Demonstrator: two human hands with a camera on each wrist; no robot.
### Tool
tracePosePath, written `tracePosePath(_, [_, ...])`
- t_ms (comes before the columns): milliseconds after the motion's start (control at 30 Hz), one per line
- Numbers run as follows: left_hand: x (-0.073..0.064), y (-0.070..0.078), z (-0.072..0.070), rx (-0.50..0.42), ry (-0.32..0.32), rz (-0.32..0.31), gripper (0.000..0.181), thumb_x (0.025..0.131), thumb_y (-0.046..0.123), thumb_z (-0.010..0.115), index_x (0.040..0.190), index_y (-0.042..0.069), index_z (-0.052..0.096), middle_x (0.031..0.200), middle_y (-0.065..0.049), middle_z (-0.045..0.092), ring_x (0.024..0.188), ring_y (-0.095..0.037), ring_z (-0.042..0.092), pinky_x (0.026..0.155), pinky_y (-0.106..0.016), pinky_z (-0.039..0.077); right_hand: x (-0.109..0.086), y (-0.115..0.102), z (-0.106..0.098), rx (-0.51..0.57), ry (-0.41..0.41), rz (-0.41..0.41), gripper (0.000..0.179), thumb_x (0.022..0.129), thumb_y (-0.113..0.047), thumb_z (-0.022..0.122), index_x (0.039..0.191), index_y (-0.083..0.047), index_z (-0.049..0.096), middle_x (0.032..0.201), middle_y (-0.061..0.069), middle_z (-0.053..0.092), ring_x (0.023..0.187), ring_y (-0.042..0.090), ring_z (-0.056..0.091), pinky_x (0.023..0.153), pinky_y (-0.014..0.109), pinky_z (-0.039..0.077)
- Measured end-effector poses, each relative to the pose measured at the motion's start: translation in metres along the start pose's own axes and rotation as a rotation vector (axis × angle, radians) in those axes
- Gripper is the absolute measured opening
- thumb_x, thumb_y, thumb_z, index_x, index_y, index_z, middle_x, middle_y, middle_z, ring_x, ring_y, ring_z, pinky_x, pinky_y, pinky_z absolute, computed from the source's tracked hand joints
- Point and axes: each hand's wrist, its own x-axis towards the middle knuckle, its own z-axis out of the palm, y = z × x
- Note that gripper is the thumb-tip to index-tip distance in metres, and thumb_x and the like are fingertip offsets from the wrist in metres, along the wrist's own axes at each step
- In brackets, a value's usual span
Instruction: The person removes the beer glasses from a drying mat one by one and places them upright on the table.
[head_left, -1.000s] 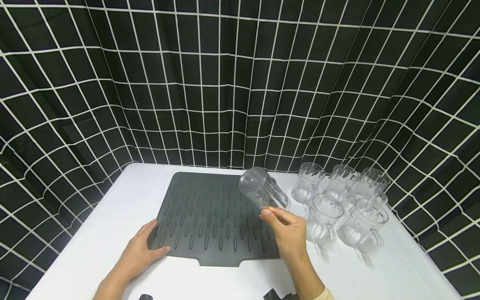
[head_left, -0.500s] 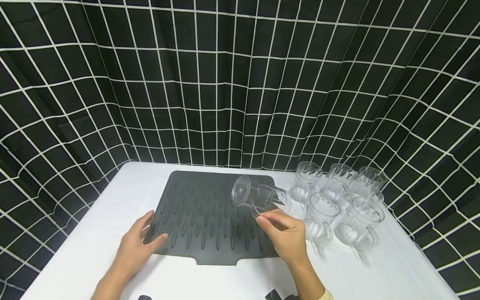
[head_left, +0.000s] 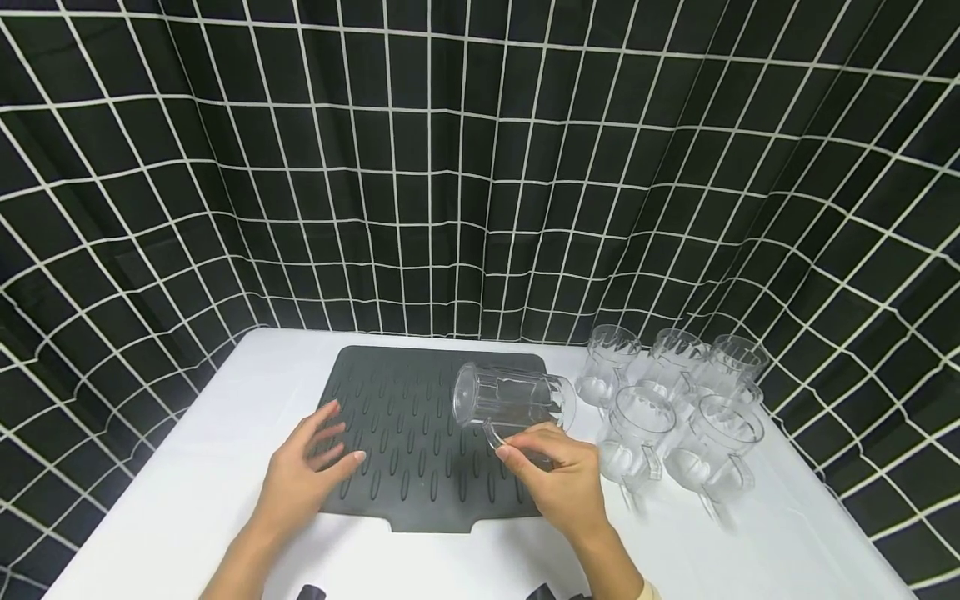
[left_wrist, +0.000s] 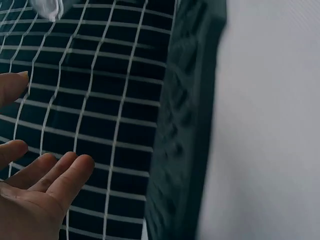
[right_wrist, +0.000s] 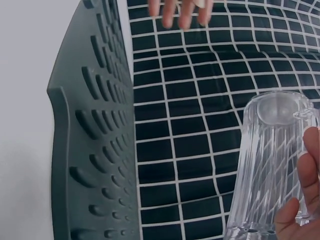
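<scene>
My right hand (head_left: 566,475) pinches the handle of a clear mug (head_left: 513,396), held on its side above the dark grey drying mat (head_left: 390,417). The mug's base points left and its mouth right. In the right wrist view the ribbed mug (right_wrist: 270,160) shows beside the fingers (right_wrist: 310,167). My left hand (head_left: 303,467) hovers over the mat's left front part, fingers spread and holding nothing. From the left wrist view, the left hand (left_wrist: 45,185) appears with fingers apart, off the mat's raised edge (left_wrist: 195,120).
Several clear mugs stand upright in two rows at the right, a front one (head_left: 641,429) being nearest my right hand. A white cloth (head_left: 420,567) covers the table. A black curtain with a white grid (head_left: 450,167) encloses the back and sides.
The mug has tipped from slanting to lying sideways and moved slightly left and down with my right hand. My left hand has left the mat's edge, rising and moving right toward the mug.
</scene>
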Motion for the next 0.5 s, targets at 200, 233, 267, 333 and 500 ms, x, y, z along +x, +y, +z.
tracePosePath(200, [0.016, 0.020, 0.025, -0.199, -0.086, 0.062, 0.074, 0.085, 0.011, 0.076, 0.147, 0.009, 0.037, 0.144, -0.015, 0.039, 0.126, -0.037, 0.047, 0.093, -0.032, 0.049, 0.000, -0.004, 0.002, -0.051, -0.018, -0.008, 0.020, 0.068, 0.018, 0.077, 0.078, 0.001, 0.072, 0.077, 0.008, 0.070, 0.074, 0.019, 0.065, 0.072, 0.021, 0.055])
tracePosePath(233, [0.018, 0.025, 0.029, -0.227, -0.097, 0.070, 0.074, 0.084, 0.010, 0.076, 0.147, 0.009, 0.037, 0.144, -0.015, 0.038, 0.126, -0.037, 0.046, 0.093, -0.032, 0.049, -0.002, -0.001, 0.002, -0.055, -0.025, -0.012, 0.018, 0.070, 0.016, 0.078, 0.078, 0.000, 0.072, 0.078, 0.007, 0.070, 0.074, 0.019, 0.065, 0.072, 0.022, 0.055])
tracePosePath(267, [0.020, 0.028, 0.032, -0.251, -0.108, 0.077, 0.075, 0.084, 0.010, 0.076, 0.147, 0.009, 0.036, 0.145, -0.015, 0.037, 0.126, -0.038, 0.046, 0.094, -0.033, 0.049, -0.003, 0.001, 0.003, -0.056, -0.034, -0.017, 0.015, 0.072, 0.012, 0.078, 0.078, 0.000, 0.073, 0.078, 0.006, 0.070, 0.075, 0.019, 0.065, 0.072, 0.022, 0.055])
tracePosePath(333, [0.022, 0.036, 0.040, -0.274, -0.122, 0.087, 0.076, 0.084, 0.011, 0.077, 0.148, 0.009, 0.035, 0.146, -0.014, 0.037, 0.127, -0.038, 0.045, 0.094, -0.032, 0.049, -0.005, 0.004, 0.004, -0.060, -0.052, -0.028, 0.008, 0.076, 0.004, 0.079, 0.078, -0.002, 0.074, 0.078, 0.003, 0.070, 0.075, 0.018, 0.065, 0.072, 0.023, 0.056])
tracePosePath(500, [0.028, 0.050, 0.053, -0.326, -0.141, 0.095, 0.077, 0.084, 0.012, 0.077, 0.148, 0.008, 0.035, 0.147, -0.015, 0.036, 0.128, -0.038, 0.044, 0.094, -0.032, 0.049, -0.009, 0.009, 0.008, -0.063, -0.074, -0.058, 0.008, 0.082, -0.010, 0.078, 0.078, -0.005, 0.074, 0.078, 0.000, 0.070, 0.075, 0.018, 0.065, 0.072, 0.023, 0.056])
